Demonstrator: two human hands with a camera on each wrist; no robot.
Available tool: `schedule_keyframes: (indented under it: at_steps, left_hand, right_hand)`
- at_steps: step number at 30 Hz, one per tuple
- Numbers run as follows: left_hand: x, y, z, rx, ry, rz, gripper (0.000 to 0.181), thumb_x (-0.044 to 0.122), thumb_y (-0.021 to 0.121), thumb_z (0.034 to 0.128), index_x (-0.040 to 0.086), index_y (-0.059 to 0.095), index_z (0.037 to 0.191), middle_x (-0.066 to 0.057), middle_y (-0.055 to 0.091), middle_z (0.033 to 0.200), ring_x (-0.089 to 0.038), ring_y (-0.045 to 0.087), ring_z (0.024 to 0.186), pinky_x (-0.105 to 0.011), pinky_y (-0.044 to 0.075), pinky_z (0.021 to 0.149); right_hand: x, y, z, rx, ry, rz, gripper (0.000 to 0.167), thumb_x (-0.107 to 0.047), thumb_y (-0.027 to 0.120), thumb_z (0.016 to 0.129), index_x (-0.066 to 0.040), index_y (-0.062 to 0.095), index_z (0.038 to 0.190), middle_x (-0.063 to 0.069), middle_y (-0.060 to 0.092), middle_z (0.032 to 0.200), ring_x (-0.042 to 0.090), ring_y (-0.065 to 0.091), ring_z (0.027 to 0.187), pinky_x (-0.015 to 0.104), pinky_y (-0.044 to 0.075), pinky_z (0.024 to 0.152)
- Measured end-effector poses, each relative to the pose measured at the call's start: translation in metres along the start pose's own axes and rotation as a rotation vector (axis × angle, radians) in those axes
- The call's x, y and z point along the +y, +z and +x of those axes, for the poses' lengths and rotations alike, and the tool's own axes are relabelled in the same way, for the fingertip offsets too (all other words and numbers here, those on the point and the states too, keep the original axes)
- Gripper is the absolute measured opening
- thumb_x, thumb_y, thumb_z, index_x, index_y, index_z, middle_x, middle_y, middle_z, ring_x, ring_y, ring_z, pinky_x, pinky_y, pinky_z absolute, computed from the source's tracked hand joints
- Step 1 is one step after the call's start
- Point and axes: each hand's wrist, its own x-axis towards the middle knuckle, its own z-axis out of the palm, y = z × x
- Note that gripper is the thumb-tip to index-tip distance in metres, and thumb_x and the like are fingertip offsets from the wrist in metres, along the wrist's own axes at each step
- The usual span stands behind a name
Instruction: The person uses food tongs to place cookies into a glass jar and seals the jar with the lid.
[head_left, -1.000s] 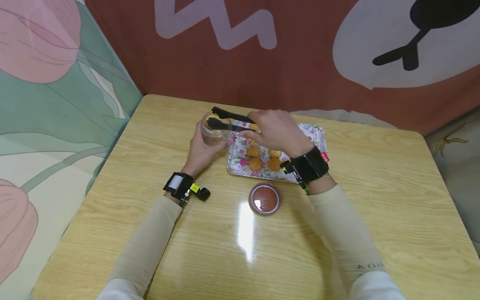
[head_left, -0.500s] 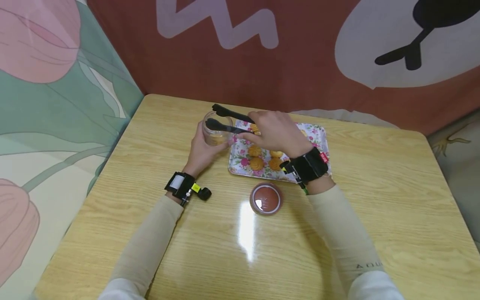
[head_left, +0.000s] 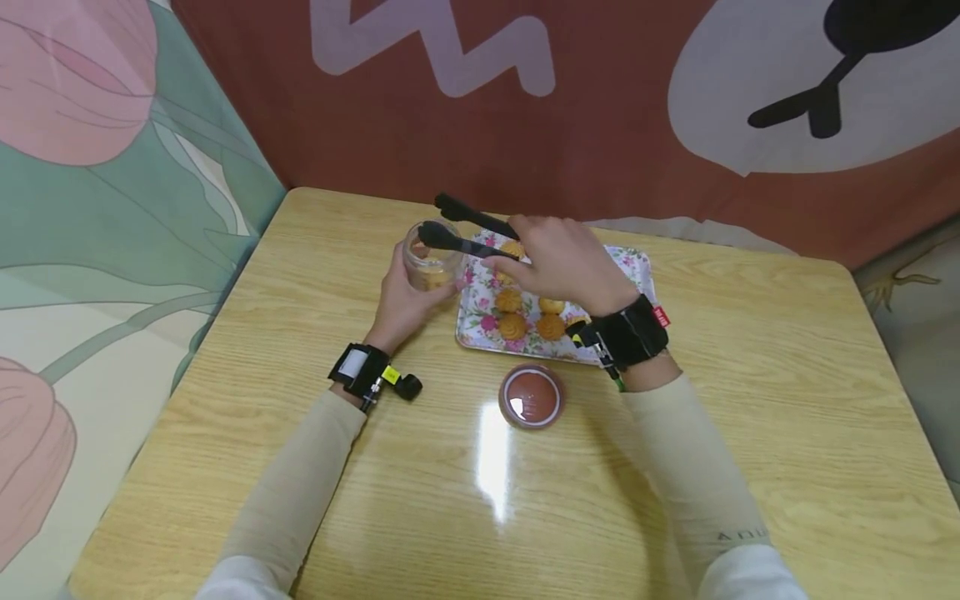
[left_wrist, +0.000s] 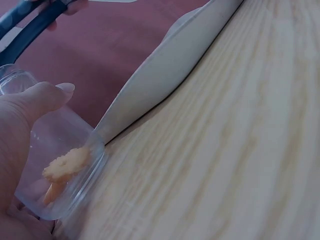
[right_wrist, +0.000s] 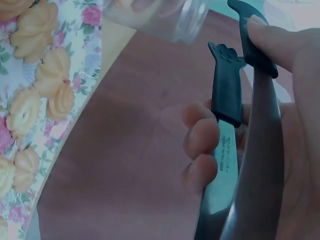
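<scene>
Hiding part of the tray (head_left: 472,332) — right hand (head_left: 568,262) holding tongs (head_left: 454,242); lid (head_left: 532,397) nearby.

Glare on tabletop (head_left: 420,500); wrist views dim, seemingly soft

Tabletop (head_left: 420,500) before the lid (head_left: 532,397) leaves room; tongs (head_left: 450,241) obstruct above the jar (head_left: 430,270).

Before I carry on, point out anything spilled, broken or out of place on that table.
Nothing stands out. The visible cookies lie on the floral tray or in the clear jar, which the left hand holds with no crack showing; no spill shows on the table.
</scene>
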Motion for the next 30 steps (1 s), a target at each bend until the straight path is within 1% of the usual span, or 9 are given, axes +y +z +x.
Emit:
schedule_keyframes:
  at_steps: [3, 4, 7, 10, 15, 17, 20, 23, 30]
  left_hand:
    - [0.000, 0.000, 0.000, -0.003, 0.001, 0.020, 0.103, 0.030, 0.094, 0.0794, 0.023, 0.032, 0.161, -0.013, 0.050, 0.155, -0.028, 0.048, 0.145, -0.050, 0.033, 0.128]
    - [-0.001, 0.000, 0.000, -0.004, 0.001, 0.023, 0.102, 0.031, 0.094, 0.0796, 0.021, 0.033, 0.161, -0.013, 0.050, 0.155, -0.028, 0.048, 0.145, -0.050, 0.033, 0.128]
    - [-0.001, 0.001, 0.000, -0.003, -0.001, 0.029, 0.101, 0.033, 0.094, 0.0793, 0.018, 0.034, 0.160, -0.013, 0.051, 0.155, -0.029, 0.048, 0.145, -0.051, 0.033, 0.128]
    - [0.000, 0.000, 0.000, 0.002, -0.001, 0.033, 0.101, 0.035, 0.094, 0.0787, 0.017, 0.035, 0.159, -0.013, 0.052, 0.154, -0.029, 0.049, 0.145, -0.051, 0.033, 0.128]
    - [0.001, -0.003, -0.001, 0.001, -0.002, 0.045, 0.101, 0.035, 0.094, 0.0790, 0.019, 0.035, 0.159, -0.013, 0.051, 0.155, -0.029, 0.048, 0.146, -0.052, 0.031, 0.129]
    - [0.001, -0.004, -0.001, 0.001, 0.004, 0.040, 0.101, 0.034, 0.094, 0.0789, 0.020, 0.034, 0.160, -0.013, 0.051, 0.154, -0.029, 0.048, 0.145, -0.052, 0.031, 0.129]
    - [0.000, -0.005, -0.001, 0.002, 0.010, 0.020, 0.102, 0.030, 0.095, 0.0787, 0.020, 0.034, 0.160, -0.014, 0.051, 0.154, -0.030, 0.049, 0.145, -0.051, 0.032, 0.129]
    - [-0.001, -0.005, -0.001, 0.001, 0.009, 0.004, 0.102, 0.027, 0.095, 0.0784, 0.020, 0.034, 0.160, -0.015, 0.051, 0.154, -0.031, 0.049, 0.145, -0.051, 0.032, 0.129]
    - [0.000, -0.006, -0.002, -0.005, -0.001, 0.025, 0.102, 0.032, 0.094, 0.0791, 0.022, 0.034, 0.161, -0.013, 0.050, 0.154, -0.029, 0.048, 0.145, -0.050, 0.032, 0.129]
  right_hand:
    - [0.004, -0.004, -0.008, 0.029, 0.021, 0.031, 0.076, -0.057, 0.063, 0.100, -0.012, 0.043, 0.158, 0.011, 0.065, 0.131, 0.025, 0.066, 0.084, 0.040, 0.056, 0.073]
    - [0.005, -0.005, -0.011, 0.032, 0.032, 0.035, 0.078, -0.059, 0.062, 0.101, -0.014, 0.039, 0.160, 0.012, 0.065, 0.130, 0.025, 0.066, 0.082, 0.040, 0.055, 0.071]
    - [0.011, -0.008, -0.024, 0.022, 0.072, 0.046, 0.077, -0.060, 0.055, 0.103, -0.013, 0.037, 0.161, 0.011, 0.066, 0.111, 0.023, 0.062, 0.071, 0.037, 0.049, 0.063]
    - [0.017, -0.010, -0.039, -0.018, 0.123, 0.049, 0.073, -0.060, 0.049, 0.106, -0.009, 0.038, 0.157, 0.009, 0.061, 0.090, 0.022, 0.059, 0.065, 0.036, 0.047, 0.062]
    - [0.026, -0.011, -0.066, -0.090, 0.210, 0.066, 0.064, -0.060, 0.046, 0.107, -0.002, 0.053, 0.134, 0.009, 0.060, 0.082, 0.023, 0.058, 0.066, 0.036, 0.046, 0.061]
    - [0.030, -0.009, -0.076, -0.103, 0.225, 0.058, 0.066, -0.061, 0.046, 0.107, -0.001, 0.055, 0.134, 0.010, 0.064, 0.083, 0.023, 0.059, 0.067, 0.038, 0.050, 0.063]
    - [0.036, -0.004, -0.091, -0.108, 0.228, 0.032, 0.070, -0.063, 0.049, 0.105, -0.002, 0.055, 0.139, 0.009, 0.067, 0.082, 0.021, 0.061, 0.066, 0.039, 0.053, 0.064]
    - [0.041, 0.004, -0.107, -0.103, 0.223, 0.008, 0.069, -0.063, 0.055, 0.102, -0.003, 0.057, 0.136, 0.008, 0.068, 0.080, 0.019, 0.060, 0.061, 0.039, 0.053, 0.061]
    - [0.048, 0.024, -0.138, -0.050, 0.145, -0.072, 0.062, -0.056, 0.072, 0.095, -0.006, 0.064, 0.130, 0.002, 0.062, 0.068, 0.012, 0.051, 0.052, 0.033, 0.046, 0.050]
